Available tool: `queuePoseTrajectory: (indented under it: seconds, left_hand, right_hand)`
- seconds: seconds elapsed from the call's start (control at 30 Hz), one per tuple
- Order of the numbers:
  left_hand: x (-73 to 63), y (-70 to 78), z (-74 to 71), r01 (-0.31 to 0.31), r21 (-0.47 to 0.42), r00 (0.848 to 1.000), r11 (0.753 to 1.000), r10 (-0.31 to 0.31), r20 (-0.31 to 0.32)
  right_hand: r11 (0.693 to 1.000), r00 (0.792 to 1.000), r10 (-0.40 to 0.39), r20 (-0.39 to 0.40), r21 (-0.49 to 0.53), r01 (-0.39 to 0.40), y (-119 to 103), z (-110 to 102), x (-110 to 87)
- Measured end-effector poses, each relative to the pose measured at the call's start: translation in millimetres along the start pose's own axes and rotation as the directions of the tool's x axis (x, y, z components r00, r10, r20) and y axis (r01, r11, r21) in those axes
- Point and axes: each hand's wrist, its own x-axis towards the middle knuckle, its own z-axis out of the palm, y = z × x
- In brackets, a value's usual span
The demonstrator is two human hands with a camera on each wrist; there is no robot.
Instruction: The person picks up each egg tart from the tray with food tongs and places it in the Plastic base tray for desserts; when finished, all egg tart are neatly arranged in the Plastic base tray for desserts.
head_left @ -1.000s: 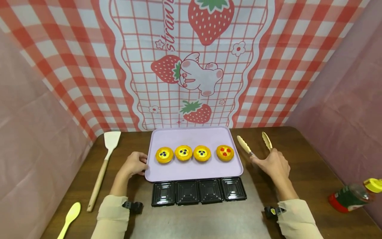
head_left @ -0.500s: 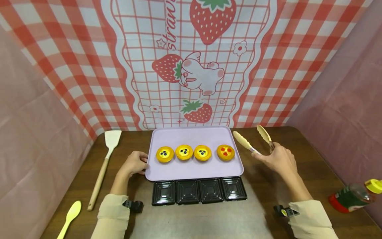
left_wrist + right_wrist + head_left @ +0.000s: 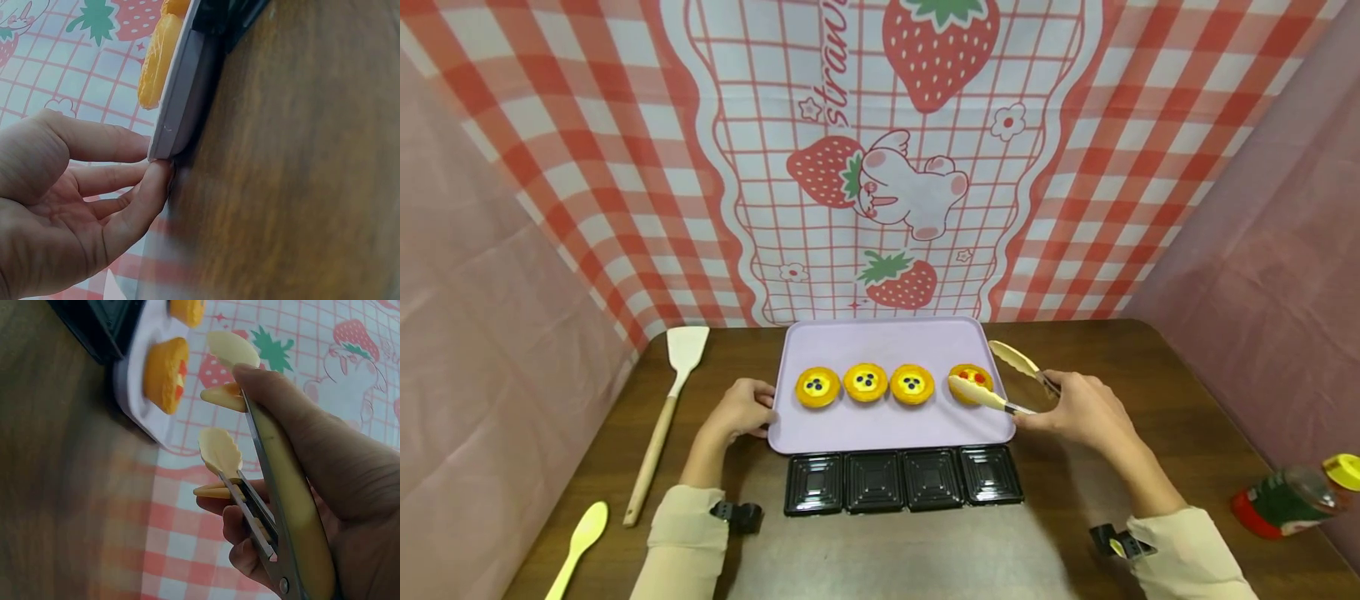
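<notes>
My left hand (image 3: pixel 741 410) grips the left edge of a lilac tray (image 3: pixel 880 340); the left wrist view shows thumb and fingers at its rim (image 3: pixel 172 125). On the tray sit three egg tarts with dark blue dots, including the leftmost tart (image 3: pixel 817 387), and a tart with red pieces (image 3: pixel 978 377). My right hand (image 3: pixel 1088 412) holds metal tongs (image 3: pixel 265 447) with cream scalloped tips, its thumb along one arm and fingers round the other. The tongs' arms are spread. One tip overlaps the red-topped tart in the head view; the other is over the tray's right edge.
Several square black plastic trays (image 3: pixel 874 482) line the lilac tray's near side. A white spatula with a wooden handle (image 3: pixel 655 450) and a yellow spoon (image 3: pixel 583 533) lie at left. A yellow-capped bottle (image 3: pixel 1288 500) stands far right. A strawberry-print cloth (image 3: pixel 895 192) hangs behind.
My right hand has lifted the spread tongs and swung their tips left, from beside the tray to over its right side. My left hand stays at the tray's edge.
</notes>
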Motion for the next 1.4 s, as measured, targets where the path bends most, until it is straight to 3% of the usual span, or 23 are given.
queuePoseTrajectory:
  seconds: [0.23, 0.53, 1.0, 1.4]
  left_hand:
    - [1.3, -1.4, 0.0, 0.003, 0.001, 1.0, 1.0, -0.003, -0.001]
    - [1.8, -1.8, 0.6, 0.01, -0.014, 1.0, 1.0, -0.01, 0.006]
    - [2.2, -1.4, -0.7, 0.008, -0.001, 1.0, 1.0, -0.008, 0.002]
    - [2.6, -2.1, -0.1, 0.026, -0.008, 1.0, 1.0, -0.026, 0.006]
  right_hand:
    - [0.999, 0.998, -0.037, 0.046, -0.02, 0.038, -2, 12, 3.4]
    - [1.0, 0.995, 0.003, 0.101, -0.028, 0.0, -1, 22, 6.8]
    - [1.0, 0.995, -0.008, 0.103, 0.012, 0.007, -1, 25, 7.8]
    - [0.994, 0.993, -0.104, 0.052, 0.033, 0.103, -3, 9, 3.5]
